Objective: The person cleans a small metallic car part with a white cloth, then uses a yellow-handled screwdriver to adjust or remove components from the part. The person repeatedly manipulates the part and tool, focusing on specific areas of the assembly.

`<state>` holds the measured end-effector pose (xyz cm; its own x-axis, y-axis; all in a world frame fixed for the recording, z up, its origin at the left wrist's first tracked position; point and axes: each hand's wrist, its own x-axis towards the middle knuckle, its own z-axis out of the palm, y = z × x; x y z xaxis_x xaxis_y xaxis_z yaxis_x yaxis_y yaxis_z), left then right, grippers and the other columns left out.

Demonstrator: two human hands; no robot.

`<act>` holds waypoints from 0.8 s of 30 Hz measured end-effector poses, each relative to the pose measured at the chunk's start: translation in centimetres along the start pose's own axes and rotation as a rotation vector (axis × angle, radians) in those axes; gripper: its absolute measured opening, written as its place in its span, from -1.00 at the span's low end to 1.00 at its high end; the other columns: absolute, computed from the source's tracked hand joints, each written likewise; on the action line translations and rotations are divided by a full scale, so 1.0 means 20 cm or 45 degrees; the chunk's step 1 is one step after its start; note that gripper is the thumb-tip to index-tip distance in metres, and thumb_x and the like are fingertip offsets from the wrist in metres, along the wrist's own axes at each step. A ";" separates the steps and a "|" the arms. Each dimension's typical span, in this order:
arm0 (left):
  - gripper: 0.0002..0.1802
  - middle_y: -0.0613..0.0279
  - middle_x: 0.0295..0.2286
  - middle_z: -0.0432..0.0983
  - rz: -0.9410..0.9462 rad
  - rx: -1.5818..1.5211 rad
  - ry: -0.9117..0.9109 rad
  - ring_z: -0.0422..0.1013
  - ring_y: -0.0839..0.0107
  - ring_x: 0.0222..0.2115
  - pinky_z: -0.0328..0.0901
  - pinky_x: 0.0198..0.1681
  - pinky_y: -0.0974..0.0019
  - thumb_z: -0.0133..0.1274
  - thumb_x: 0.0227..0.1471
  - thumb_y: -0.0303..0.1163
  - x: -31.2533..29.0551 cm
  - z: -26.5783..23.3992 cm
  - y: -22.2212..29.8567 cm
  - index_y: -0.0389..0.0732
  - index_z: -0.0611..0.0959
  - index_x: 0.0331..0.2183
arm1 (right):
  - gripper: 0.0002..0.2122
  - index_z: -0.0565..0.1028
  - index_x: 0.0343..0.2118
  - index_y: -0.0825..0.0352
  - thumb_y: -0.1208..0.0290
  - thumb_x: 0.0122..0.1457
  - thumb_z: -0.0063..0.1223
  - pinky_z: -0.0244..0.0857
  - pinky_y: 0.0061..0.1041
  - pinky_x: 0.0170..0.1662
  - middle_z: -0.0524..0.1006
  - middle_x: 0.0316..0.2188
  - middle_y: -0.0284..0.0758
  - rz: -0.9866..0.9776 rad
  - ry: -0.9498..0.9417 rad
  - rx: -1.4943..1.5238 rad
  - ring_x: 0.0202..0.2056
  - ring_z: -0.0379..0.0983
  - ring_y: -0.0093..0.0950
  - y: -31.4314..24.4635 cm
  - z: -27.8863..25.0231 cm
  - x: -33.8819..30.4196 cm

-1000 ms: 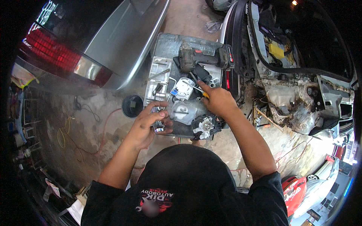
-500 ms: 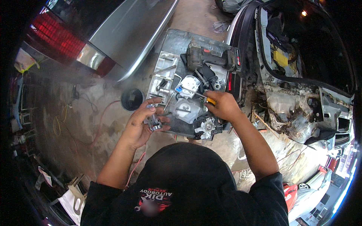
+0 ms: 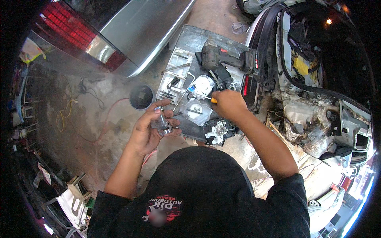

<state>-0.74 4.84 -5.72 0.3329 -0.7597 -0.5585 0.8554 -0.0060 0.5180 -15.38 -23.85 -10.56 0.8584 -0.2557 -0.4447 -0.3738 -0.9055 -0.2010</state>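
My left hand [image 3: 144,129] is closed round a small shiny metal part [image 3: 166,127] with a rounded end, held just off the worktop's near left corner. In my right hand [image 3: 231,104] is a screwdriver [image 3: 214,100] with a yellow handle; its thin shaft points left to the near edge of a round white tub [image 3: 201,84]. Whether the tip touches what is in the tub, I cannot tell. Nearer to me sits a clear container [image 3: 196,112] with a few small dark pieces in it. A black and whitish mechanism [image 3: 218,132] lies below my right wrist.
A cordless power tool [image 3: 224,55] lies at the worktop's [image 3: 188,35] far side. A white compartment tray [image 3: 174,85] is along its left. A bucket [image 3: 141,97] stands on the floor. Cars flank both sides: a grey one [image 3: 131,35] left, a stripped body [image 3: 309,115] right.
My right hand has shifted slightly left with the screwdriver, whose handle is now more covered by the fingers. My left hand keeps the metal part, turned a little. The whole view has shifted slightly.
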 end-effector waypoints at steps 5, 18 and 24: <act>-0.26 0.09 -0.08 0.63 0.026 -0.060 0.017 0.64 0.02 -0.06 0.54 0.07 -0.28 0.19 0.18 -0.20 -0.01 0.06 -0.03 -0.15 0.38 0.32 | -0.71 0.69 -0.10 0.20 0.20 0.15 0.34 0.55 -0.05 -0.13 0.73 -0.30 -0.13 -0.019 0.168 0.303 -0.24 0.69 -0.08 0.07 0.01 -0.04; -0.53 0.29 -0.19 0.66 0.511 1.152 -0.100 0.55 0.56 -0.19 0.45 -0.05 0.34 0.42 0.09 -0.49 0.01 0.49 -0.40 -0.20 0.68 0.04 | -0.78 0.67 -0.12 0.38 0.38 0.27 0.39 0.22 -0.63 -0.58 0.52 -0.54 -0.49 0.403 0.053 2.250 -0.62 0.37 -0.68 -0.13 0.03 -0.71; -0.50 0.14 -0.13 0.69 0.634 1.530 -0.033 0.62 0.31 -0.11 0.48 0.01 0.21 0.40 0.06 -0.50 0.04 0.53 -0.49 -0.20 0.66 0.05 | -0.75 0.66 -0.04 0.39 0.36 0.32 0.35 0.25 -0.63 -0.57 0.52 -0.54 -0.49 0.482 0.119 2.161 -0.60 0.38 -0.69 -0.08 0.14 -0.79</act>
<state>-13.06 -2.57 -4.23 0.4906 -0.8610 -0.1341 -0.2503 -0.2867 0.9248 -29.39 -17.49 -5.64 0.6368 -0.4240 -0.6440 -0.4111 0.5200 -0.7487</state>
